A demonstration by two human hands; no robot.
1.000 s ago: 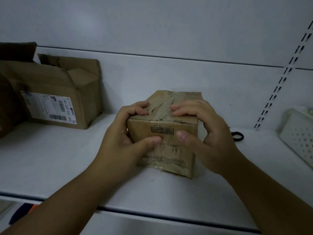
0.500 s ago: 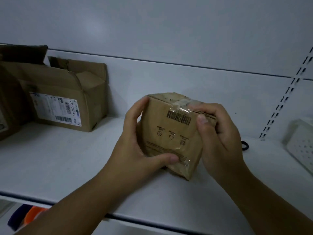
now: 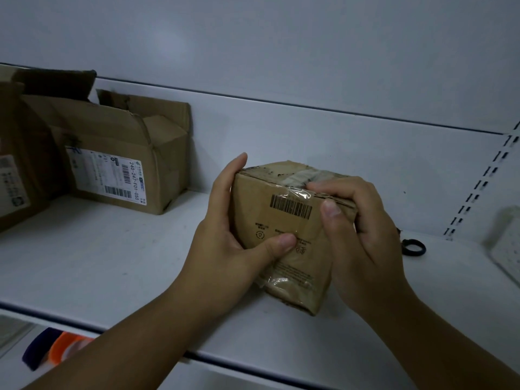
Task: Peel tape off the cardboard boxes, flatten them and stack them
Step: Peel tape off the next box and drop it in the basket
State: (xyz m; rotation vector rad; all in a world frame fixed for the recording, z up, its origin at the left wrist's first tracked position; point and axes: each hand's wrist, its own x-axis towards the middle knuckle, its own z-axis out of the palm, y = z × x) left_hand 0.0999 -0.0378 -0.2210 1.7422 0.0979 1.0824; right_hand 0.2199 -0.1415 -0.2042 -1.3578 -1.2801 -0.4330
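Two hands hold one small brown cardboard box (image 3: 287, 220), which is tipped with its lowest corner down on the smooth white shelf (image 3: 112, 263). The left hand (image 3: 233, 243) wraps round the box's left side, thumb pressed on the front. The right hand (image 3: 363, 237) curls over the top right corner, fingertips on the shiny clear tape (image 3: 298, 178) (it looks crinkly). A bigger open box (image 3: 118, 153) with bent flaps sits well apart on the left. A little black ring (image 3: 413, 247) lies near the right hand.

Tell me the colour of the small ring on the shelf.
The ring is black; the head view shows it.
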